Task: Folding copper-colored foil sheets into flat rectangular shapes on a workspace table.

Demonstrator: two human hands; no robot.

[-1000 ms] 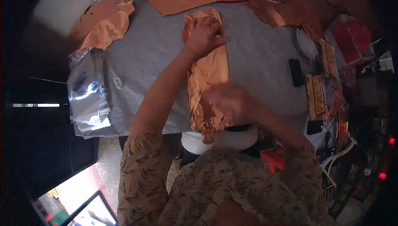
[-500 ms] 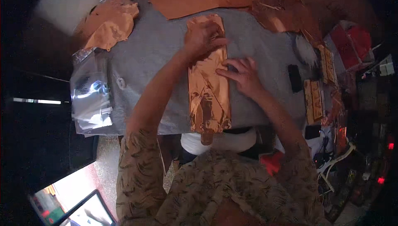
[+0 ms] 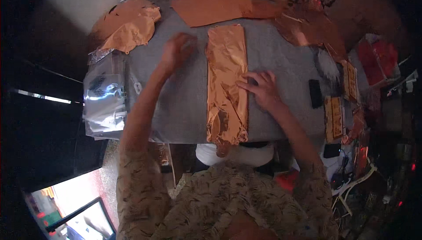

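Note:
A long, flat piece covered in creased copper-coloured foil [image 3: 226,64] lies lengthwise on the grey cloth in front of me. Its near end is folded and crumpled, with a rounded tab [image 3: 223,149] sticking out past the table edge. The fingertips of my right hand [image 3: 263,89] rest on its right edge, fingers apart. Left of the foil piece, my left hand [image 3: 176,51] is off it, over the cloth. Motion smears the fingers of that hand, and nothing can be made out in them.
More copper-coloured sheets lie along the far edge: a rounded one [image 3: 132,26], a long one [image 3: 211,9] and a darker one [image 3: 303,26]. Clear plastic bags [image 3: 103,101] lie at the left. A dark oblong item [image 3: 315,94] and yellowish panels [image 3: 334,119] are at the right.
My left hand has lifted off the upper part of the foil piece and moved left. My right hand stays at its right edge. The whole view has shifted slightly.

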